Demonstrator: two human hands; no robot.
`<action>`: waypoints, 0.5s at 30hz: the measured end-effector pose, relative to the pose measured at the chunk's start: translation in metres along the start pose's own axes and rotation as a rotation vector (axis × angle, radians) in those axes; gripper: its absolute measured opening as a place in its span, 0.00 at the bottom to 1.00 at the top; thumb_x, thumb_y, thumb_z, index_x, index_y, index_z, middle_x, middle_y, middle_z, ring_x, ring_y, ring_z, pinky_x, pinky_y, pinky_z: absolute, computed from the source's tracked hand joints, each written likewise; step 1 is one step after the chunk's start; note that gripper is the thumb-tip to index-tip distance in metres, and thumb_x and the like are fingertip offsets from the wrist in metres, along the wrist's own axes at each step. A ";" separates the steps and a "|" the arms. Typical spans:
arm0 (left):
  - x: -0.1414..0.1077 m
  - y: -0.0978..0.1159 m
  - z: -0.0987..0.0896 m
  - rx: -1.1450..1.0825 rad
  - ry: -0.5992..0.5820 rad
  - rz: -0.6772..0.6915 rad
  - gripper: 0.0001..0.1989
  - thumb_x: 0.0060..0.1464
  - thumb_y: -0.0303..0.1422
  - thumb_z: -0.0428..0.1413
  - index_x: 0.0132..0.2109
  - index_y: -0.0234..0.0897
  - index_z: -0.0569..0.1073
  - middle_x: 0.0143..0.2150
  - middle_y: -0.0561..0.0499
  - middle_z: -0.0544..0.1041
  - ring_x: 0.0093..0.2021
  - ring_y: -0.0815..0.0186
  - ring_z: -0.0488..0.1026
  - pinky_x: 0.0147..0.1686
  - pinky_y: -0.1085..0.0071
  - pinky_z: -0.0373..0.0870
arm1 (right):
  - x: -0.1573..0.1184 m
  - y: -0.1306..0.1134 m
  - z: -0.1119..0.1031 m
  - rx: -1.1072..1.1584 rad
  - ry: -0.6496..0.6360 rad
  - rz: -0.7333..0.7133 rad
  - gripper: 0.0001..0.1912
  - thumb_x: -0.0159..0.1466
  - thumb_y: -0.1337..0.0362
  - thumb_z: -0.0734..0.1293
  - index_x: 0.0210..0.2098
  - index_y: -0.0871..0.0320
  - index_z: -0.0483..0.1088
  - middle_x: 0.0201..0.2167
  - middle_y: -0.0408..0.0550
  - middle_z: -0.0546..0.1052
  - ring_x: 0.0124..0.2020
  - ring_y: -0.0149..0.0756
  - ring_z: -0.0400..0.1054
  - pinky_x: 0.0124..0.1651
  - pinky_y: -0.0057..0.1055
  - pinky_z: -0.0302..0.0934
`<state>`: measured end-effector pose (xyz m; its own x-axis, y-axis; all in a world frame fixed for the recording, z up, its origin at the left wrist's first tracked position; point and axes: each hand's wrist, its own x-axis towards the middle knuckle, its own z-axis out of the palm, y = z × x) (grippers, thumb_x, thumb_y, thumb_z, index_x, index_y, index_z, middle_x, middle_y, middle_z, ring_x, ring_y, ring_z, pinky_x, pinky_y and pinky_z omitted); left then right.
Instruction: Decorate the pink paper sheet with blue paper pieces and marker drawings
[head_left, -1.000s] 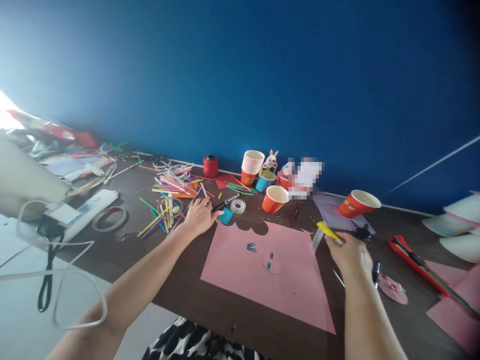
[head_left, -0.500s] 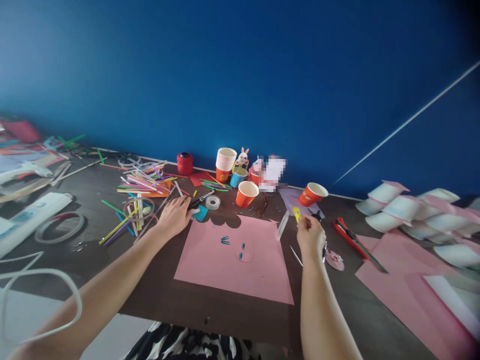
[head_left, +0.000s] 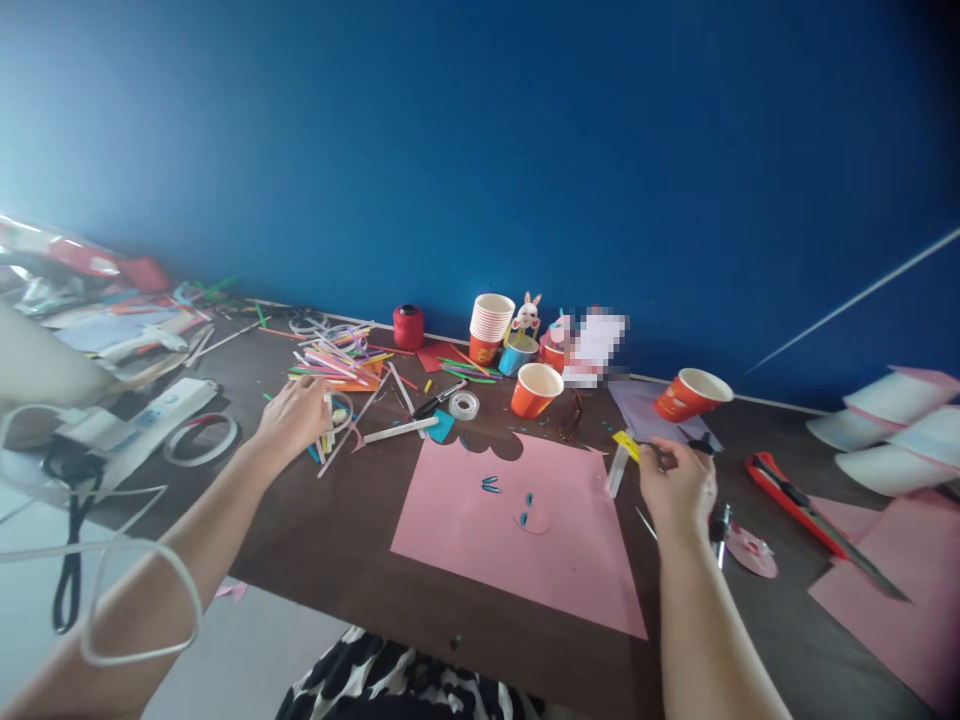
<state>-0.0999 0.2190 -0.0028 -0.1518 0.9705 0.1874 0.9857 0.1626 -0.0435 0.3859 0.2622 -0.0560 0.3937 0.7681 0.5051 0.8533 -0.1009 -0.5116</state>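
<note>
My left hand (head_left: 296,415) reaches over the left side of the dark table, fingers extended, beside a small bundle of coloured straws (head_left: 330,440) and a heap of colourful thin sticks (head_left: 341,360). My right hand (head_left: 679,490) is closed on a small flat yellow object (head_left: 626,445) whose tip sticks out to the left; the rest is hidden by the fingers. Between the hands lies a pink paper sheet (head_left: 517,570) with a scalloped top edge. On it rest a small pink cutout (head_left: 534,517) with blue marks and several small blue strips (head_left: 490,485).
Behind the sheet stand an orange paper cup (head_left: 537,392), a cup stack (head_left: 491,325) and a bunny figure (head_left: 528,315). A tape roll (head_left: 463,405) lies left of them. At right are another cup (head_left: 694,395) and a red utility knife (head_left: 810,510); at left, a power strip (head_left: 161,420).
The view has turned left, so the table things appear further right. My left hand has moved left from near the tape to the straws. My right hand still holds the yellow object.
</note>
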 end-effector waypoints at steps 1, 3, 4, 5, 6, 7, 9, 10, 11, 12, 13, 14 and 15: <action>-0.001 -0.010 0.003 0.009 -0.023 -0.023 0.15 0.51 0.30 0.47 0.46 0.39 0.68 0.47 0.46 0.70 0.47 0.56 0.67 0.46 0.64 0.64 | 0.000 -0.002 -0.001 0.013 0.017 -0.021 0.15 0.53 0.63 0.61 0.36 0.62 0.73 0.31 0.51 0.70 0.30 0.37 0.62 0.40 0.33 0.57; -0.004 -0.022 0.008 -0.005 -0.059 -0.045 0.15 0.51 0.33 0.47 0.46 0.39 0.69 0.46 0.46 0.71 0.46 0.57 0.68 0.45 0.65 0.64 | -0.001 -0.007 -0.002 0.025 0.052 -0.071 0.14 0.54 0.64 0.60 0.35 0.63 0.73 0.29 0.51 0.69 0.32 0.38 0.63 0.41 0.34 0.57; -0.005 -0.025 0.011 -0.019 -0.075 -0.062 0.15 0.50 0.36 0.48 0.46 0.39 0.69 0.45 0.46 0.71 0.46 0.57 0.69 0.44 0.65 0.65 | -0.002 -0.009 -0.003 0.027 0.070 -0.094 0.14 0.55 0.64 0.59 0.34 0.63 0.72 0.29 0.51 0.69 0.33 0.39 0.63 0.42 0.34 0.57; -0.006 -0.027 0.013 -0.033 -0.086 -0.085 0.17 0.50 0.38 0.48 0.47 0.39 0.68 0.44 0.45 0.72 0.45 0.56 0.69 0.43 0.64 0.65 | -0.002 -0.010 -0.004 0.029 0.087 -0.115 0.13 0.56 0.64 0.59 0.34 0.63 0.72 0.29 0.51 0.69 0.34 0.40 0.64 0.42 0.34 0.57; -0.006 -0.028 0.014 -0.043 -0.092 -0.117 0.19 0.50 0.40 0.48 0.48 0.39 0.68 0.44 0.44 0.71 0.44 0.56 0.69 0.42 0.64 0.66 | -0.002 -0.012 -0.005 0.031 0.108 -0.131 0.13 0.56 0.65 0.59 0.34 0.63 0.72 0.28 0.52 0.70 0.35 0.40 0.64 0.43 0.35 0.57; -0.006 -0.028 0.016 -0.049 -0.091 -0.155 0.20 0.50 0.41 0.48 0.49 0.39 0.67 0.44 0.44 0.71 0.43 0.56 0.70 0.41 0.64 0.66 | -0.002 -0.014 -0.006 0.032 0.126 -0.144 0.13 0.56 0.65 0.58 0.34 0.64 0.72 0.28 0.52 0.70 0.35 0.41 0.64 0.43 0.35 0.57; -0.005 -0.031 0.017 -0.051 -0.078 -0.228 0.22 0.50 0.43 0.48 0.50 0.39 0.66 0.46 0.42 0.70 0.42 0.55 0.70 0.39 0.63 0.67 | -0.003 -0.019 -0.009 0.030 0.154 -0.158 0.13 0.57 0.65 0.58 0.33 0.65 0.72 0.29 0.54 0.71 0.36 0.42 0.65 0.43 0.34 0.58; -0.004 -0.033 0.018 -0.056 -0.079 -0.245 0.22 0.50 0.43 0.48 0.50 0.39 0.67 0.46 0.41 0.70 0.42 0.54 0.71 0.38 0.62 0.67 | -0.003 -0.022 -0.011 0.029 0.160 -0.162 0.13 0.57 0.65 0.58 0.33 0.65 0.72 0.29 0.55 0.72 0.36 0.42 0.65 0.43 0.34 0.58; -0.003 -0.035 0.018 -0.065 -0.088 -0.247 0.21 0.50 0.43 0.47 0.49 0.39 0.68 0.45 0.41 0.71 0.41 0.53 0.71 0.38 0.61 0.67 | -0.003 -0.026 -0.013 0.031 0.163 -0.165 0.13 0.58 0.65 0.58 0.33 0.65 0.72 0.29 0.55 0.72 0.36 0.43 0.66 0.43 0.34 0.58; -0.002 -0.037 0.018 -0.077 -0.102 -0.240 0.20 0.50 0.42 0.47 0.47 0.39 0.69 0.43 0.41 0.72 0.40 0.53 0.71 0.37 0.61 0.67 | -0.003 -0.030 -0.016 0.036 0.164 -0.165 0.13 0.58 0.64 0.58 0.34 0.65 0.72 0.30 0.56 0.73 0.36 0.43 0.66 0.42 0.35 0.59; -0.002 -0.039 0.018 -0.091 -0.116 -0.229 0.18 0.50 0.41 0.47 0.45 0.39 0.71 0.41 0.42 0.73 0.39 0.53 0.72 0.37 0.61 0.67 | -0.002 -0.035 -0.019 0.046 0.168 -0.163 0.13 0.58 0.64 0.59 0.34 0.64 0.72 0.30 0.56 0.73 0.36 0.44 0.66 0.42 0.35 0.59; -0.002 -0.040 0.018 -0.103 -0.125 -0.220 0.16 0.50 0.40 0.47 0.43 0.39 0.72 0.39 0.43 0.74 0.39 0.53 0.72 0.36 0.62 0.67 | -0.001 -0.039 -0.022 0.060 0.170 -0.161 0.13 0.58 0.64 0.59 0.34 0.64 0.72 0.30 0.56 0.73 0.36 0.44 0.67 0.41 0.35 0.59; -0.002 -0.041 0.016 -0.111 -0.127 -0.215 0.15 0.51 0.39 0.47 0.41 0.39 0.72 0.38 0.44 0.75 0.39 0.55 0.72 0.36 0.63 0.67 | 0.000 -0.043 -0.025 0.076 0.164 -0.161 0.13 0.58 0.63 0.59 0.34 0.63 0.72 0.31 0.55 0.73 0.36 0.44 0.67 0.41 0.35 0.60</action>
<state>-0.1411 0.2130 -0.0176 -0.3594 0.9315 0.0554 0.9308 0.3536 0.0928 0.3579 0.2508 -0.0166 0.3101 0.6564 0.6877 0.8838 0.0676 -0.4630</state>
